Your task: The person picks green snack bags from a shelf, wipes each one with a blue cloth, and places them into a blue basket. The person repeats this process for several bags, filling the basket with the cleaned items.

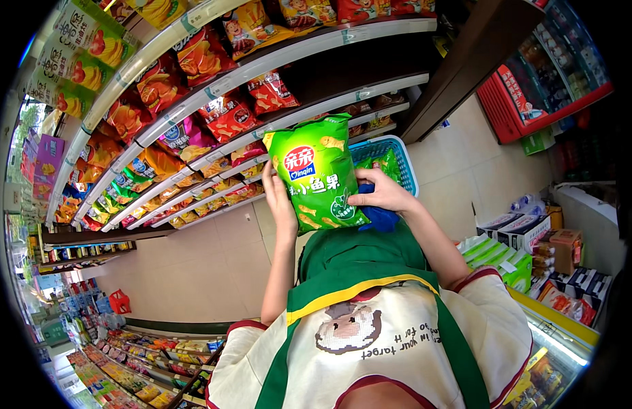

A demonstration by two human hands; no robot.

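A green snack bag with fish-shaped snacks printed on it is held upright in front of my green apron. My left hand supports its left edge, fingers partly behind the bag. My right hand grips its lower right side, thumb on the front. A dark blue cloth hangs under my right hand, against the bag's edge; whether the fingers hold it too is hard to tell. Just beyond, a light blue plastic basket on the floor contains more green snack bags.
Shelves of snack bags curve along the front and left. A dark post stands right of them, with a red-edged cooler beyond. Boxes and a glass-topped freezer are at the right. Low shelves stand at the lower left.
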